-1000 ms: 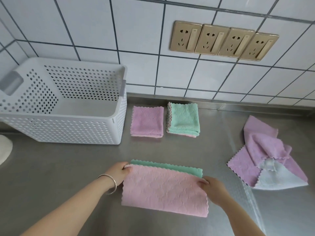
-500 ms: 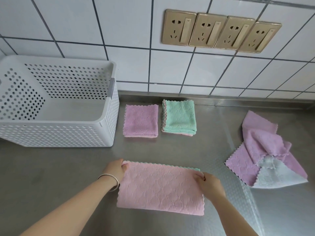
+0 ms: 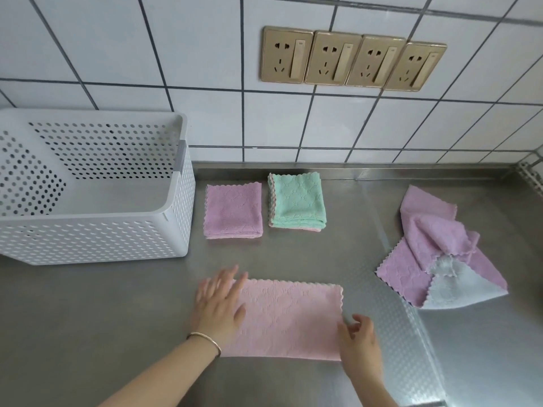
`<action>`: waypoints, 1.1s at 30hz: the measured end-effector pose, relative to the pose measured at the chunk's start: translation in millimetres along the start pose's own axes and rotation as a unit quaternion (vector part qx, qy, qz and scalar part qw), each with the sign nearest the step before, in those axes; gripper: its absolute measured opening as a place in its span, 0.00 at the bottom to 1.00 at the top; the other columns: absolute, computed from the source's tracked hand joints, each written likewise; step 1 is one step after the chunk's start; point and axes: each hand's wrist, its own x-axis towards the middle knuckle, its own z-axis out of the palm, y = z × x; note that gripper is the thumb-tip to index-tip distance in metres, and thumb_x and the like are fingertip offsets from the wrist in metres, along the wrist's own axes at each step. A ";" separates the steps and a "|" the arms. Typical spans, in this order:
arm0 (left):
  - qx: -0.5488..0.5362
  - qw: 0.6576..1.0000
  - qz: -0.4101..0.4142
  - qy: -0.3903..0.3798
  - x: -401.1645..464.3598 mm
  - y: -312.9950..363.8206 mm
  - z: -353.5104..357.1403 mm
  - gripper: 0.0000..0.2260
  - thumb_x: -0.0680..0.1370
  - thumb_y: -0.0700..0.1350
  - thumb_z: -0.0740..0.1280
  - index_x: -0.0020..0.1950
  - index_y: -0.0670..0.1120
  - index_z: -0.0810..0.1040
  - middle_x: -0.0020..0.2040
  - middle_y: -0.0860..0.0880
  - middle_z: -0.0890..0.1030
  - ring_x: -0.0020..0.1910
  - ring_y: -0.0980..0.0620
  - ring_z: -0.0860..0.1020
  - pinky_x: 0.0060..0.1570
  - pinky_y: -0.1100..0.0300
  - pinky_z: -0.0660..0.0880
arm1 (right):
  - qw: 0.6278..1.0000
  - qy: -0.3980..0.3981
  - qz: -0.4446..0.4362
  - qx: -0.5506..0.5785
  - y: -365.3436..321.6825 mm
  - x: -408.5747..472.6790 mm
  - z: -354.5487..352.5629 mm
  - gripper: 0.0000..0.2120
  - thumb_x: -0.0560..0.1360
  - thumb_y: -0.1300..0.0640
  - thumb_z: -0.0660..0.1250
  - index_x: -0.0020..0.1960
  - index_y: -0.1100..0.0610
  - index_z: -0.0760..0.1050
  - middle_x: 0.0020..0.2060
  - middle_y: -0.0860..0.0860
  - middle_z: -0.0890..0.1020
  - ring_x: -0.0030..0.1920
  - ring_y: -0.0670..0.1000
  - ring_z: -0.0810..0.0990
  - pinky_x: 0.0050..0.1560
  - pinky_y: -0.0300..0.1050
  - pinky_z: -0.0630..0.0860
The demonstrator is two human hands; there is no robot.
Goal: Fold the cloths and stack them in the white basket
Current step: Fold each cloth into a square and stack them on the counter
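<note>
From your head camera, the pale pink scalloped microfibre cloth (image 3: pixel 289 320), folded once into a long rectangle, lies flat on the brushed steel counter (image 3: pixel 102 304) right in front of you. Your left hand (image 3: pixel 219 304) rests flat on its left end, fingers spread apart and gripping nothing. Your right hand (image 3: pixel 360 337) sits at the lower right corner with fingers loosely curled; it's blurred, so I cannot tell whether it pinches the edge.

The risk now is the second fold. If you lift one end without pinning the other, the layers may slide on the smooth steel and the scalloped edges won't line up. The white perforated plastic basket (image 3: pixel 97 236) holds no cloth that I can see, so stacking is all ahead.

Just beside the basket lies a folded lilac square cloth (image 3: pixel 233 211), and next to it a folded mint green cloth (image 3: pixel 296 201). A crumpled lilac-and-grey cloth (image 3: pixel 435 254) waits well apart at the right. Behind the counter is a white tiled wall (image 3: pixel 176 54) with four gold sockets (image 3: pixel 352 58).
</note>
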 end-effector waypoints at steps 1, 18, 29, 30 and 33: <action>0.034 0.997 0.058 -0.028 -2.5 8.7 1.8 0.25 0.68 0.56 0.60 0.65 0.55 0.68 0.67 0.53 0.71 0.65 0.47 0.69 0.57 0.42 0.74 | 1.000 -0.004 -0.001 -0.004 5.8 -7.5 3.1 0.21 0.74 0.55 0.64 0.65 0.59 0.66 0.55 0.55 0.76 0.53 0.56 0.75 0.52 0.50 0.71; 0.023 0.975 -0.011 -0.222 0.6 49.8 -6.3 0.47 0.67 0.71 0.57 0.76 0.50 0.41 0.77 0.50 0.37 0.75 0.48 0.36 0.73 0.42 0.45 | 0.993 -0.035 -0.014 -0.111 -7.7 -29.8 8.3 0.02 0.72 0.55 0.61 0.42 0.53 0.69 0.44 0.49 0.73 0.41 0.51 0.73 0.36 0.42 0.65; -0.400 0.894 -0.187 -0.073 5.0 79.2 -56.5 0.16 0.74 0.47 0.64 0.28 0.46 0.66 0.26 0.49 0.69 0.33 0.47 0.67 0.36 0.57 0.65 | 0.873 0.134 -0.454 -0.117 -54.8 -73.1 53.9 0.09 0.59 0.57 0.62 0.38 0.50 0.66 0.37 0.47 0.75 0.37 0.50 0.69 0.35 0.41 0.59; -0.392 0.894 -0.205 -0.075 7.1 73.8 -53.3 0.16 0.75 0.46 0.63 0.28 0.46 0.65 0.26 0.49 0.68 0.33 0.47 0.66 0.35 0.57 0.64 | 0.863 0.123 -0.476 -0.116 -55.5 -73.3 57.1 0.10 0.59 0.58 0.62 0.39 0.50 0.66 0.39 0.46 0.75 0.38 0.49 0.68 0.36 0.41 0.59; -0.366 0.894 -0.251 -0.067 4.9 55.4 -50.7 0.17 0.78 0.45 0.60 0.28 0.47 0.64 0.27 0.49 0.66 0.34 0.46 0.66 0.33 0.58 0.62 | 0.842 0.091 -0.521 -0.107 -53.7 -75.2 65.7 0.14 0.58 0.59 0.61 0.44 0.51 0.67 0.49 0.46 0.72 0.42 0.49 0.68 0.40 0.39 0.63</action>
